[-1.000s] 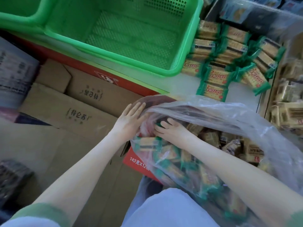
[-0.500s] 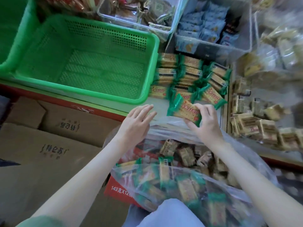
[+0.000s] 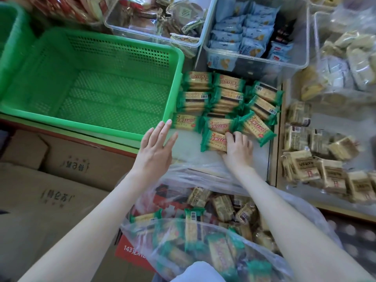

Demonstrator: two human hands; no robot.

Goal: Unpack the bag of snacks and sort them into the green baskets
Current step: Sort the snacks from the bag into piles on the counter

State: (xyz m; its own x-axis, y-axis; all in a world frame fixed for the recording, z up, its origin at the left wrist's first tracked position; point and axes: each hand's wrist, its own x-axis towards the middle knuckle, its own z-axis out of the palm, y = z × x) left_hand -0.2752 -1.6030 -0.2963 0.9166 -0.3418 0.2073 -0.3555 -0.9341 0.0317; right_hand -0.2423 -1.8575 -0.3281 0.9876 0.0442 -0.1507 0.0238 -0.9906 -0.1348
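Observation:
A clear plastic bag point(image 3: 215, 237) full of green-wrapped and brown-wrapped snack packs lies open below my arms. My right hand point(image 3: 237, 148) presses on a green cracker pack point(image 3: 213, 140) at the near edge of a pile of like packs point(image 3: 225, 98) on the white shelf. My left hand point(image 3: 157, 148) hovers open, fingers spread, beside the near right corner of an empty green basket point(image 3: 175, 82). A second green basket point(image 3: 12, 25) shows at the far left.
Clear bins of snacks point(image 3: 256, 31) stand behind the pile. Brown-wrapped packs point(image 3: 313, 165) lie on the shelf to the right. Cardboard boxes point(image 3: 61, 176) sit at lower left under the red shelf edge point(image 3: 81, 137).
My right hand lifted a green pack out of the bag and has set it down at the front of the pile. My left hand left the bag and moved up toward the basket corner.

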